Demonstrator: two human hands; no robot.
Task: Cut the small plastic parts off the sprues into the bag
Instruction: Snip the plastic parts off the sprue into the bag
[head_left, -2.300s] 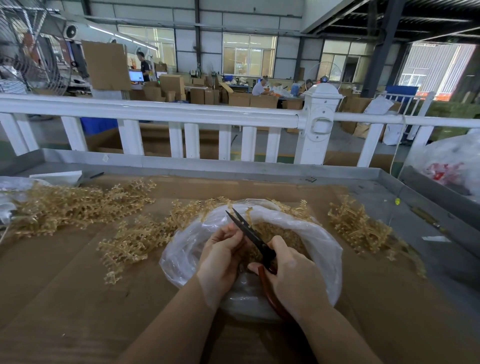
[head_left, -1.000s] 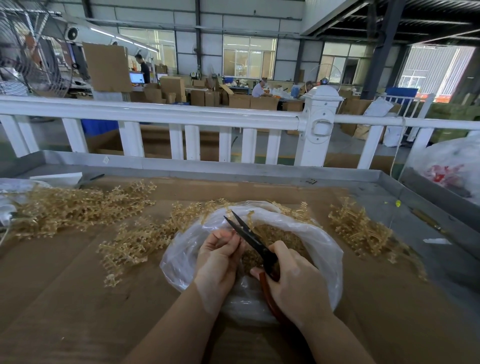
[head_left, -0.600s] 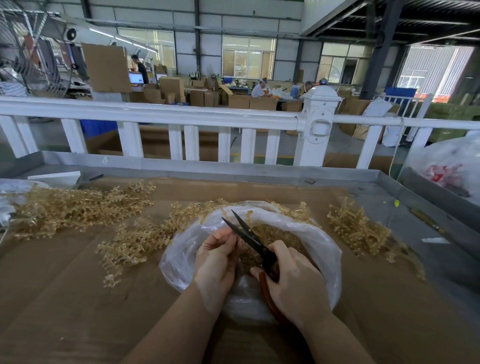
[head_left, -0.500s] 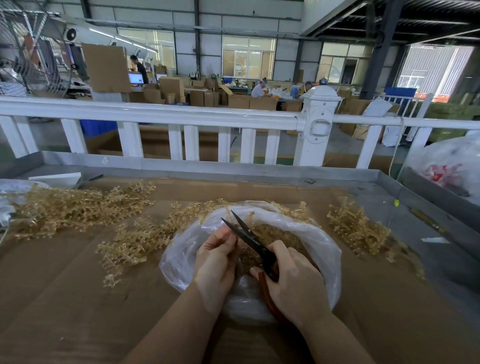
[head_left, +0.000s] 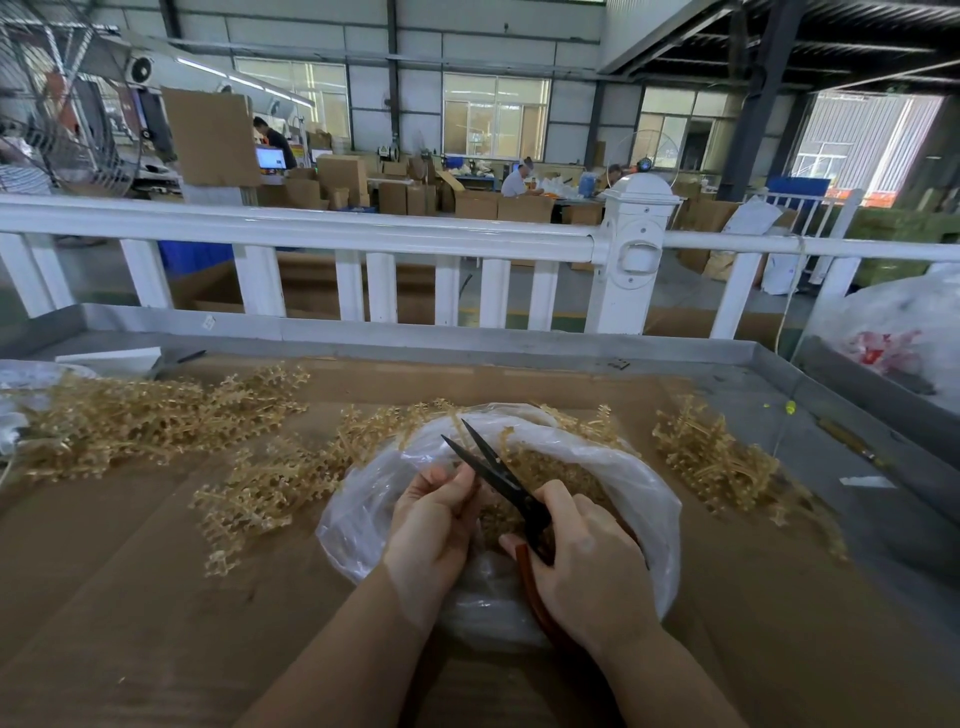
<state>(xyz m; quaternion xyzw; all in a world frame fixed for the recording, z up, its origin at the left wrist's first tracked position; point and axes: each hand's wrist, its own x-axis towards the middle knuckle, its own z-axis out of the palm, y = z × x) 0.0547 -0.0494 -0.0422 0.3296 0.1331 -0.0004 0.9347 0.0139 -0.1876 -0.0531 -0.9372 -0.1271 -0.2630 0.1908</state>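
Observation:
A clear plastic bag (head_left: 644, 499) lies open on the cardboard-covered table, partly filled with small tan plastic parts (head_left: 566, 470). My right hand (head_left: 587, 566) grips black scissors (head_left: 493, 475) with red handles; their blades stand slightly apart, pointing up and left over the bag's mouth. My left hand (head_left: 434, 519) has its fingers curled against the blades, pinching something small that is hidden behind the fingers. Tan sprues lie in heaps: one just left of the bag (head_left: 270, 483), one far left (head_left: 135, 415), one to the right (head_left: 711, 457).
The table has a grey metal rim (head_left: 415, 338), with a white railing (head_left: 332, 234) behind it. A white foam block (head_left: 111, 358) sits at the back left. A large filled plastic sack (head_left: 904, 332) stands at the right edge. Cardboard (head_left: 130, 597) covers the near table.
The scissor blades have opened and closed a little over the bag. My left hand has stayed against the blades with small finger shifts. The sprue heaps have not moved.

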